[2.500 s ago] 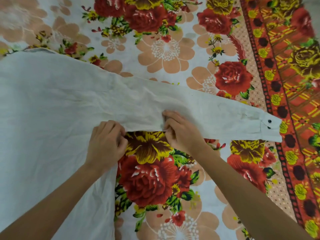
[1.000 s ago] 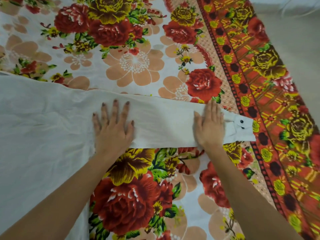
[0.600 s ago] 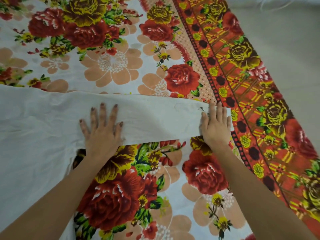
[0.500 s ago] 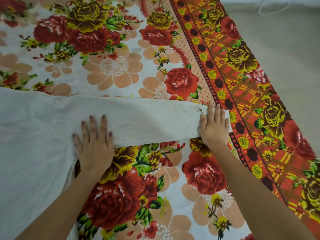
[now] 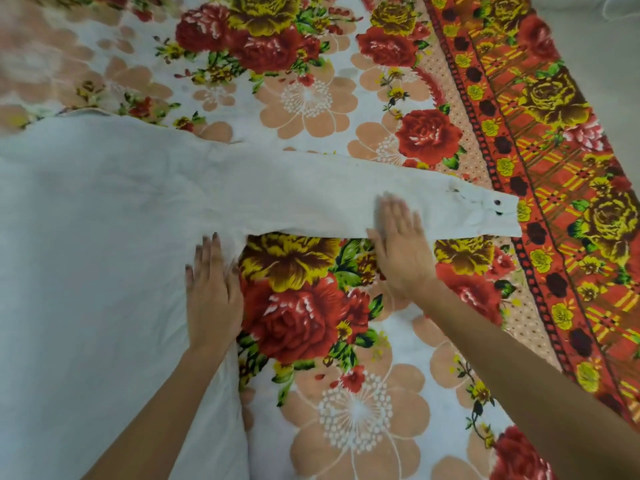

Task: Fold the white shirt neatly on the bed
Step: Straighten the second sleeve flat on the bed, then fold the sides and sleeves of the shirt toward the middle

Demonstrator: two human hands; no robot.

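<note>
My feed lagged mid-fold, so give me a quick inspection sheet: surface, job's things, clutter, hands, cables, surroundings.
Surface: floral bedsheet, red patterned border on the right.
Job's things: white shirt spread flat, unfolded; sleeve stretched right, cuff with two dark buttons.
Clutter: nothing seen.
Hands: left hand flat on the shirt's side edge; right hand flat across the sleeve's lower edge.
Cables: thin white line at top right, possibly a cord.
Surroundings: pale floor beyond the bed.

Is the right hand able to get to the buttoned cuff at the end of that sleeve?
Probably yes. The right hand rests flat on the near edge of the sleeve, and the cuff sits just further along that sleeve to the right, uncovered, with only flat cloth between.
</note>
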